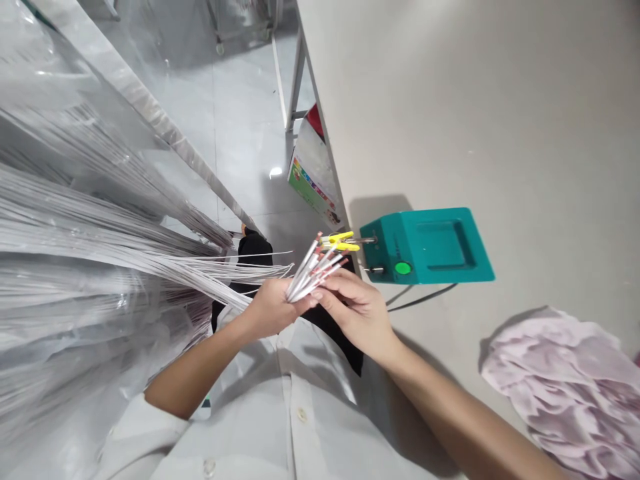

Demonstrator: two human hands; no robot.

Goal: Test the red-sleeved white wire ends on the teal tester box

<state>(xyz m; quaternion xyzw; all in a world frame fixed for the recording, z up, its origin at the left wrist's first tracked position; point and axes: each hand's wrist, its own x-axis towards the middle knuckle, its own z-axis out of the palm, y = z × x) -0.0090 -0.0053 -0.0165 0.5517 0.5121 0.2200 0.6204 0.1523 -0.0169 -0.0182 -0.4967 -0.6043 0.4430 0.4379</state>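
Observation:
My left hand [273, 305] is closed round a bundle of thin white wires [313, 270] whose reddish stripped ends fan out toward a small teal machine [430, 245]. My right hand [353, 303] pinches the wire ends from the other side, fingers closed on them. The wires trail off to the left into a large sheaf of white wires [100, 233]. Two yellow clips [343, 241] stick out of the machine's front, just beyond the wire tips. A green round button [403, 268] sits on the machine's near corner.
The machine stands on a pale table [500, 120] with a black cable [425, 295] leading from it. A crumpled pink cloth [565, 387] lies at the right. A colourful bag [313, 173] hangs beside the table edge, above a grey tiled floor [240, 113].

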